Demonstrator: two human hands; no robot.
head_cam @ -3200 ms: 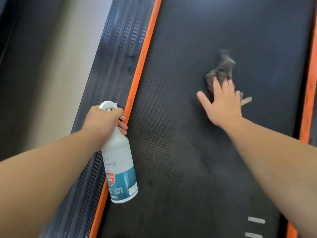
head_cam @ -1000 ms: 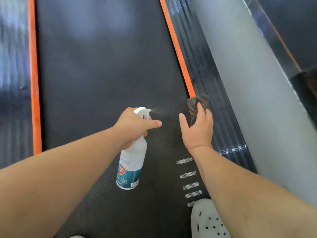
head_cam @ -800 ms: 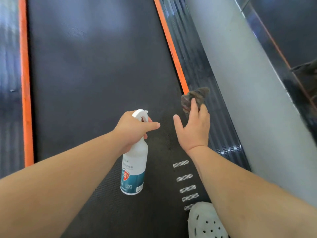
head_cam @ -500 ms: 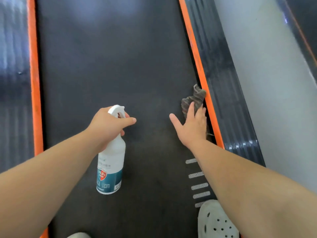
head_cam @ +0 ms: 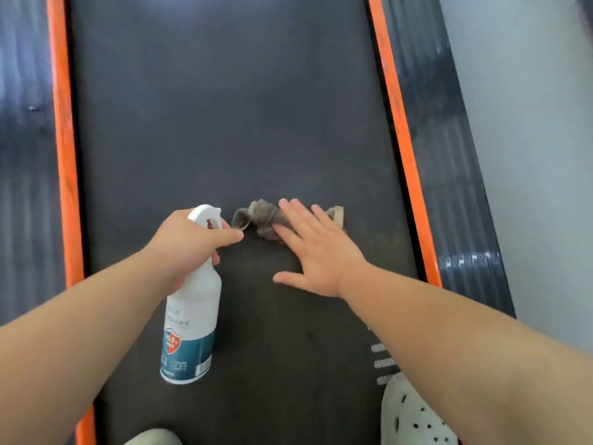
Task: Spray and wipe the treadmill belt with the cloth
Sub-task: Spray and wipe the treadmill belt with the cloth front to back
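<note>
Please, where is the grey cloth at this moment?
In the head view the cloth lies on the treadmill belt, near its middle, under the fingers of the right hand, just right of the spray bottle nozzle.

My treadmill belt, with the cloth and my feet on it.

The dark, finely textured treadmill belt (head_cam: 224,123) runs away from me between a left orange strip (head_cam: 62,155) and a right orange strip (head_cam: 401,139), with a ribbed black side rail (head_cam: 449,171) outside the right one. Near the middle of its width lies a crumpled grey-brown cloth (head_cam: 260,216) with a pale tag (head_cam: 337,213) at its right end. My right hand (head_cam: 316,252) presses flat on it, fingers straight, thumb spread wide. At the near right, short white dashes (head_cam: 382,362) are printed on the belt just beside my white perforated clog (head_cam: 414,415). The toe of my other shoe (head_cam: 154,437) shows at the bottom edge.
</note>
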